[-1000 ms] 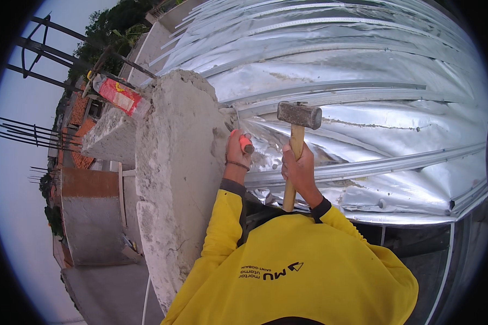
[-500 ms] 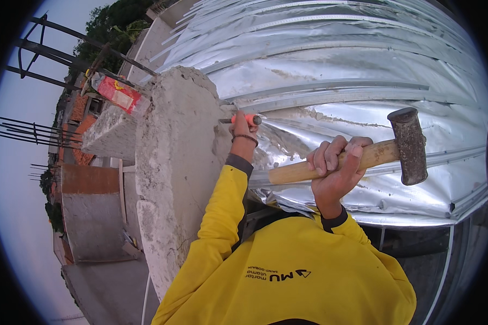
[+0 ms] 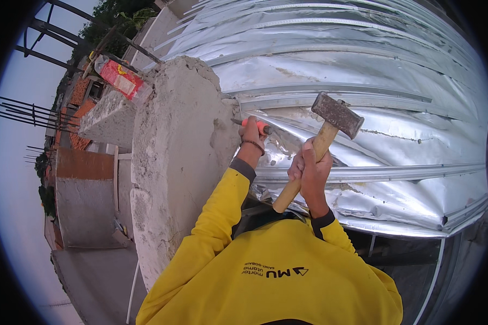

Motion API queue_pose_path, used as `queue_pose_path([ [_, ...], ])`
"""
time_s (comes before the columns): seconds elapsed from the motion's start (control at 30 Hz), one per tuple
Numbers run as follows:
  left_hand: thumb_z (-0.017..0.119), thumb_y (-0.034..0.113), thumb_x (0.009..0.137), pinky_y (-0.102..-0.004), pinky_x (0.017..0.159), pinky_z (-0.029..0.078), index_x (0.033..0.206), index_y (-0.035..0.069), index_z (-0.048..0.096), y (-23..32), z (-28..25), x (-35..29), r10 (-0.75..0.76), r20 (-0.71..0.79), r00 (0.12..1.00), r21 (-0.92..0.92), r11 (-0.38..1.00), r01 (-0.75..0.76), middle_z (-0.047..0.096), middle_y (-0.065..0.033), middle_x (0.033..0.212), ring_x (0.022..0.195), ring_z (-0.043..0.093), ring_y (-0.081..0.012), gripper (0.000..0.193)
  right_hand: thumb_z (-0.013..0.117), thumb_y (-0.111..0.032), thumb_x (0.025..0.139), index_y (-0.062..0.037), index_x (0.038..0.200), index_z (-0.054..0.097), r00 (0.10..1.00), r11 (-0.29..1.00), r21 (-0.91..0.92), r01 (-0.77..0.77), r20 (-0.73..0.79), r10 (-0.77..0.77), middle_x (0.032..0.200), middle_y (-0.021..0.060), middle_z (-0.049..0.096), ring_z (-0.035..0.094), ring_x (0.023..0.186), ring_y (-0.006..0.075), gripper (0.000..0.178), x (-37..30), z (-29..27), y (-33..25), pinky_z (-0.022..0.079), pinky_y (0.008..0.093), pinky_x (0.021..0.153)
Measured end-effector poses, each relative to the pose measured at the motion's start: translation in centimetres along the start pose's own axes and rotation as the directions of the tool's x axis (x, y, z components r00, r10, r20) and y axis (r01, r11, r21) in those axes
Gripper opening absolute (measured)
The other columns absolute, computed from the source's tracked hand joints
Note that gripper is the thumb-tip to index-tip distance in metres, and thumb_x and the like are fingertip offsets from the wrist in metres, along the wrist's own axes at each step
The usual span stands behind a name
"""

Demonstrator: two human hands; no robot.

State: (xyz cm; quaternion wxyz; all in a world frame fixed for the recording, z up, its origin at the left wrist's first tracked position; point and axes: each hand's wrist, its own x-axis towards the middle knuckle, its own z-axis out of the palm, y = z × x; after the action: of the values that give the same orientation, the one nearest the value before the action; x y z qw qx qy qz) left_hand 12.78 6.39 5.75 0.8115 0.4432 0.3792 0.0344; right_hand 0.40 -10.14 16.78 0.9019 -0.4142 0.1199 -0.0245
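Corrugated silver roof sheeting [image 3: 363, 70] is seen filling the upper and right part of the view, with metal ribs running across it. A rough grey concrete column [image 3: 173, 162] is stood left of centre, its broken top near the sheeting's upper left edge. A red and white packet [image 3: 119, 80] is lodged against the column's upper left corner. A hammer [image 3: 322, 138] with a wooden handle and rusty steel head is gripped by the right hand [image 3: 309, 170], fingers wrapped closed round the handle; the head is raised, tilted up to the right, apart from the chisel. A chisel with an orange grip [image 3: 253, 124] is held by the left hand [image 3: 253, 142], fingers closed on it; its tip is probably touching the column's right edge, detail too small to confirm.
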Motion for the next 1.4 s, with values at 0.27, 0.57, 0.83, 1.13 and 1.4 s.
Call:
queue_pose_path([
  [0.27, 0.062, 0.019, 0.083, -0.0302, 0.042, 0.040, 0.090, 0.008, 0.046, -1.3, 1.8, 1.5, 0.029, -0.063, 0.998, -0.056, 0.998, -0.033, 0.055, -0.0072, 0.074, 0.052, 0.053, -0.0171, 0.021, 0.054, -0.020, 0.100, -0.0099, 0.098, 0.044, 0.953, 0.943, 0.136, 0.303, -0.070, -0.295, 0.061, 0.0007, 0.040, 0.038, 0.042, 0.0096, 0.014, -1.3, -0.2, -7.7, 0.039, 0.0287, 0.040],
  [0.57, 0.063, 0.022, 0.081, -0.0273, 0.036, 0.034, 0.080, 0.006, 0.042, 1.1, 2.4, 3.4, 0.019, -0.120, 0.993, -0.089, 0.996, -0.030, 0.053, -0.0095, 0.066, 0.044, 0.047, -0.0165, 0.027, 0.051, -0.030, 0.102, -0.0151, 0.093, 0.043, 0.850, 0.841, 0.160, 0.517, -0.210, -0.483, 0.061, -0.0027, 0.033, 0.036, 0.044, 0.0079, 0.019, 1.1, 1.8, -9.1, 0.038, 0.0260, 0.042],
  [0.83, 0.062, 0.020, 0.083, -0.0282, 0.041, 0.042, 0.088, 0.006, 0.042, 1.1, 0.1, 7.3, -0.025, 0.016, 1.000, -0.164, 0.986, 0.028, 0.057, -0.0107, 0.076, 0.053, 0.053, -0.0180, 0.025, 0.059, -0.024, 0.098, -0.0109, 0.092, 0.043, 0.837, 0.836, -0.049, -0.547, -0.005, 0.548, 0.061, -0.0027, 0.040, 0.040, 0.042, 0.0083, 0.021, 1.8, 2.0, 6.7, 0.038, 0.0274, 0.037],
  [1.13, 0.057, 0.018, 0.085, -0.0276, 0.037, 0.029, 0.088, 0.009, 0.046, 1.5, 2.4, 4.3, -0.057, -0.116, 0.992, -0.142, 0.989, 0.040, 0.054, -0.0085, 0.071, 0.048, 0.046, -0.0173, 0.014, 0.053, -0.026, 0.100, -0.0134, 0.089, 0.044, 0.835, 0.827, 0.135, 0.546, -0.166, -0.524, 0.063, -0.0032, 0.035, 0.038, 0.046, 0.0079, 0.019, 3.6, 1.4, -9.5, 0.039, 0.0266, 0.044],
  [1.4, 0.061, 0.019, 0.084, -0.0319, 0.041, 0.041, 0.096, 0.009, 0.047, 0.1, 1.4, 5.4, 0.024, -0.131, 0.991, -0.041, 0.999, -0.030, 0.056, -0.0086, 0.081, 0.057, 0.056, -0.0182, 0.021, 0.059, -0.019, 0.097, -0.0062, 0.097, 0.045, 0.917, 0.869, -0.326, -0.372, 0.017, 0.398, 0.061, -0.0007, 0.042, 0.041, 0.041, 0.0097, 0.019, 2.9, 3.2, 8.4, 0.037, 0.0287, 0.037],
])
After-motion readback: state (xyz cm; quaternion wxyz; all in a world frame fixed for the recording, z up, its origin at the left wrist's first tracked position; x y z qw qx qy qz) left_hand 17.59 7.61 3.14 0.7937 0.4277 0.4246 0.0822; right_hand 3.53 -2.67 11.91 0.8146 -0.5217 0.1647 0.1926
